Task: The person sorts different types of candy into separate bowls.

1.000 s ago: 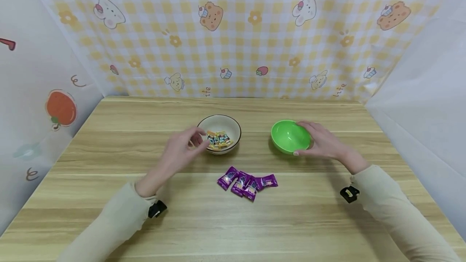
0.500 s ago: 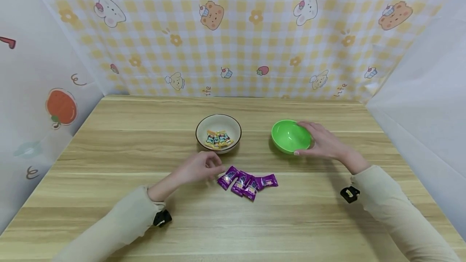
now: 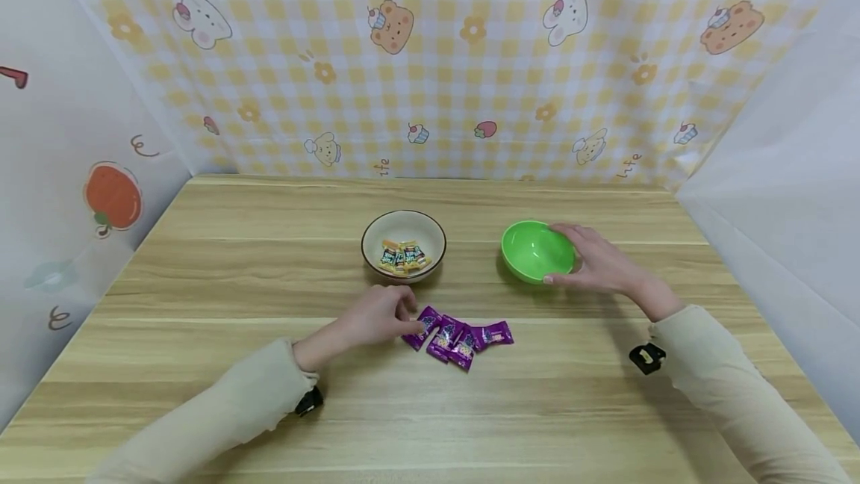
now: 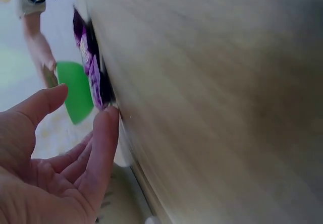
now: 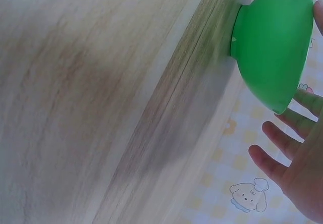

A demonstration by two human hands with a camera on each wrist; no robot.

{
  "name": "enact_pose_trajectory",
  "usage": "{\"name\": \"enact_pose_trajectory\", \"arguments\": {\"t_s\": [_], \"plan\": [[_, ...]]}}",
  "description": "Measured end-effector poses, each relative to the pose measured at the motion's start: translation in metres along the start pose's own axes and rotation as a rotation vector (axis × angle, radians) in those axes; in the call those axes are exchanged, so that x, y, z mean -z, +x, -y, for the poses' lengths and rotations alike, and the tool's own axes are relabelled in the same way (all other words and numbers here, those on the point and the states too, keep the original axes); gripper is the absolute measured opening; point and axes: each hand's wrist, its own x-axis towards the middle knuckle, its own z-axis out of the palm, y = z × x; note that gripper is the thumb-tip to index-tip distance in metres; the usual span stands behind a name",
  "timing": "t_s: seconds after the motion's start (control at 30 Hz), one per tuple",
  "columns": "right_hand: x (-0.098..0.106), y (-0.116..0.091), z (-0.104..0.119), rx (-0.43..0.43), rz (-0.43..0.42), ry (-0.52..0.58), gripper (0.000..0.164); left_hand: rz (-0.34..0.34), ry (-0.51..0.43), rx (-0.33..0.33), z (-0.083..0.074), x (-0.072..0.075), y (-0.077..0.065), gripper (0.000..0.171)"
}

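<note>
Several purple candy packets lie in an overlapping row on the table. My left hand is at the leftmost packet; in the left wrist view its thumb and index finger stand apart, with the index fingertip at the packet's edge. Behind it stands a cream bowl with a dark rim, holding several yellow candy packets. My right hand holds the green bowl by its right side, thumb at the front and fingers at the back. In the right wrist view the bowl stands upright, its inside hidden.
The wooden table reaches back to a yellow checked curtain. White sheets hang along the left and right sides. The two bowls stand apart, side by side.
My left hand has come from the cream bowl's left edge toward the front and right, down to the leftmost purple packet. The right hand and green bowl have stayed in place.
</note>
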Motion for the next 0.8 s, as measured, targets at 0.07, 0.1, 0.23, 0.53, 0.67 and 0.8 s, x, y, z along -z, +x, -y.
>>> {"name": "enact_pose_trajectory", "arguments": {"t_s": [0.07, 0.1, 0.23, 0.53, 0.67, 0.8], "plan": [[0.000, 0.000, 0.000, 0.001, 0.000, -0.001, 0.091, -0.017, 0.063, -0.033, -0.004, -0.003, 0.001, 0.036], [0.000, 0.000, -0.001, 0.001, 0.000, -0.001, 0.091, -0.025, 0.101, -0.051, -0.005, -0.004, 0.002, 0.038], [-0.001, 0.000, -0.002, 0.000, -0.004, 0.008, 0.091, -0.060, 0.232, -0.107, -0.009, -0.008, 0.003, 0.041], [0.000, 0.001, -0.002, 0.016, -0.006, 0.004, 0.090, -0.034, 0.235, -0.151, -0.008, -0.013, 0.003, 0.040], [0.000, 0.001, -0.001, 0.014, -0.006, 0.006, 0.089, -0.014, 0.213, -0.146, -0.009, -0.013, 0.003, 0.035], [0.000, 0.000, 0.000, 0.012, -0.003, 0.009, 0.089, 0.003, 0.173, -0.140, -0.007, -0.014, 0.004, 0.030]]}}
